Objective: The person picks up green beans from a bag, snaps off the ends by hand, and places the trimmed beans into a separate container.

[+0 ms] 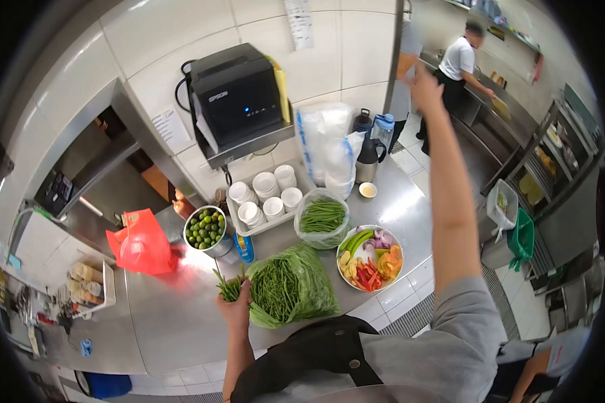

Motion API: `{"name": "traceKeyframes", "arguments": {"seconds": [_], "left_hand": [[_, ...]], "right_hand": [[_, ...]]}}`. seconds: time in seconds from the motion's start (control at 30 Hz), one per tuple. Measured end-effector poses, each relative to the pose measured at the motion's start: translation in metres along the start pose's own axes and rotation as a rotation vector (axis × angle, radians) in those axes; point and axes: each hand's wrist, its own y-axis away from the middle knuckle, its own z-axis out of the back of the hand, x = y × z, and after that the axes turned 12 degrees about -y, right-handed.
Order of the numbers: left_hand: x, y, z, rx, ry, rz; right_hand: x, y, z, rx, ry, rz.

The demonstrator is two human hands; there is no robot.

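Glossy metal counter [202, 322], thin plastic bag [316, 285], seemingly matt printer [232, 101]

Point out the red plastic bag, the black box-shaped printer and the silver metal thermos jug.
Red plastic bag [142, 247]: head view, middle of its bulging body.
Black box-shaped printer [240, 95]: head view, front face.
Silver metal thermos jug [366, 165]: head view, body below the black top.
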Motion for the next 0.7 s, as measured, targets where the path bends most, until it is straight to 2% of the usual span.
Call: {"name": "traceKeyframes", "arguments": {"seconds": [0.07,0.17,0.27,0.33,0.37,0.4,0.43,0.47,0.53,0.6,0.7], "left_hand": [[0.003,0.007,0.006,0.013,-0.047,0.043],[0.003,0.006,0.023,-0.073,-0.070,0.092],[0.002,-0.007,0.035,-0.185,-0.029,0.073],[-0.011,-0.013,0.038,-0.232,-0.043,0.020],[-0.011,-0.017,0.038,-0.226,-0.044,0.014],[-0.014,-0.018,0.033,-0.193,-0.030,0.011],[-0.020,-0.017,0.026,-0.160,-0.013,0.010],[-0.024,-0.015,0.017,-0.130,0.009,0.009],[-0.023,-0.008,0.000,-0.068,0.074,0.025],[-0.019,0.001,-0.011,-0.015,0.092,-0.008],[-0.026,0.009,-0.018,-0.055,0.060,0.019]], "right_hand": [[0.014,0.067,-0.068,0.117,-0.285,0.010],[0.047,0.161,-0.115,0.041,-0.682,0.056],[0.111,0.216,-0.097,-0.130,-0.942,0.182],[0.151,0.248,-0.077,-0.172,-1.010,0.200],[0.171,0.264,-0.064,-0.114,-1.094,0.246],[0.190,0.285,-0.055,0.022,-1.174,0.238],[0.203,0.308,-0.056,0.183,-1.174,0.315],[0.215,0.337,-0.060,0.434,-1.251,0.378],[0.231,0.392,-0.052,0.671,-1.114,0.594],[0.225,0.422,-0.052,1.109,-1.148,0.352],[0.205,0.440,-0.058,1.289,-1.216,0.011]]}}
